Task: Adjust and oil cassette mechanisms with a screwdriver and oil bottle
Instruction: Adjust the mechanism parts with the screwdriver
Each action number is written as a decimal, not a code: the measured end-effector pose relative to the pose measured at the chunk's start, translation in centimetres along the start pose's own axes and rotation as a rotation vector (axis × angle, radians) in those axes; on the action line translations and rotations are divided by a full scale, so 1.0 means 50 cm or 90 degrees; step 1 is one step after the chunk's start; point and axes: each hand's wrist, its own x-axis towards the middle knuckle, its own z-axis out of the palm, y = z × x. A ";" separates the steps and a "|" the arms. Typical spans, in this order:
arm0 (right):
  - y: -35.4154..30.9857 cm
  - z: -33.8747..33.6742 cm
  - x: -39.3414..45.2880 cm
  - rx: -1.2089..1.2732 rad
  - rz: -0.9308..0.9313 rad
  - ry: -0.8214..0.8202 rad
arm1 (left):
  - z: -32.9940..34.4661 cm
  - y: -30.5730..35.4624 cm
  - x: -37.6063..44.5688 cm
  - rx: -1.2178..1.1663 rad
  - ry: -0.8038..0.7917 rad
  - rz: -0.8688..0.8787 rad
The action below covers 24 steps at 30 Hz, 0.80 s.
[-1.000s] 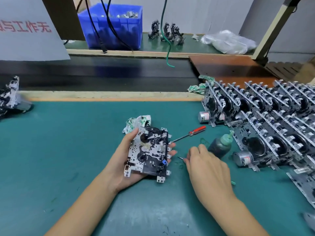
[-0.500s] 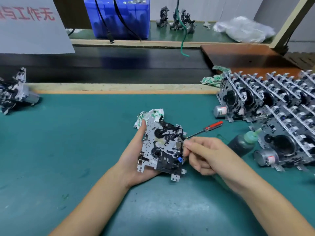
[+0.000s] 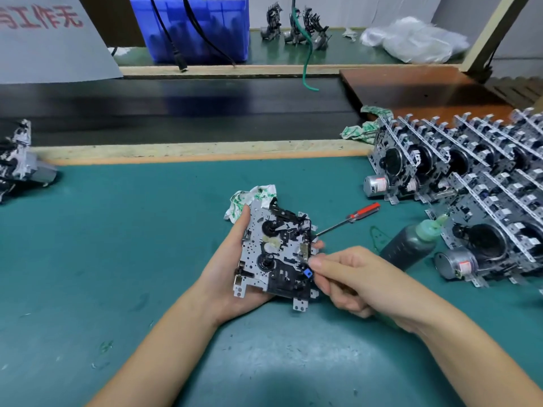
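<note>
Here, by line:
Surface: a teal mat (image 3: 117,245) with a wooden strip along its far edge, a dark conveyor belt (image 3: 176,113) beyond.
Left hand (image 3: 226,268): curled under a cassette mechanism (image 3: 276,254), held just above the mat.
Right hand (image 3: 358,280): thumb and fingers pinched on something small at the mechanism's right edge; too small to name.
Screwdriver (image 3: 349,220): lying on the mat.
Oil bottle (image 3: 411,243): tilted against the rows of mechanisms (image 3: 470,186) at right.
Background: blue crate (image 3: 202,27), plastic bag (image 3: 411,39).

1 head-worn view — looking forward and down, close over the bench (image 3: 88,259).
</note>
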 end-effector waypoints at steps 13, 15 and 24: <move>-0.001 -0.005 0.001 -0.022 0.015 -0.008 | 0.002 0.001 0.002 -0.004 0.013 -0.006; -0.002 -0.005 0.001 0.007 -0.006 -0.001 | 0.004 0.001 0.000 -0.012 0.020 -0.009; 0.000 -0.006 0.006 0.001 -0.059 0.047 | -0.002 -0.002 0.002 -0.016 0.044 -0.005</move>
